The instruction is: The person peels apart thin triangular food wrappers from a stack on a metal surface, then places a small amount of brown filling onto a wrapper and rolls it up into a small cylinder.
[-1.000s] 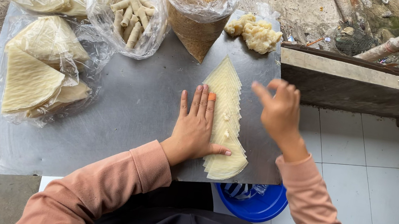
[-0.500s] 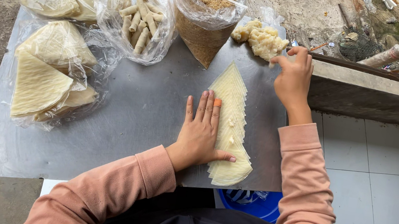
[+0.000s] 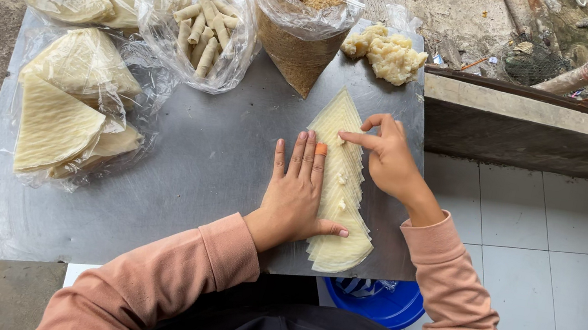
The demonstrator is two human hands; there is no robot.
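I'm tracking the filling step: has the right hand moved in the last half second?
Yes. The right hand has come back from the pale lump of filling at the table's far edge, toward the person, onto the stacked wrappers.

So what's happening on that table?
A person in pink sleeves is working at a metal table. Their left hand lies flat on a fanned stack of thin pale wrappers, while the right hand touches a small bit of filling onto the top wrapper. Behind sit a lump of dough-like filling, a bag of brown crumbs, a bag of finished rolls and bagged wrappers.
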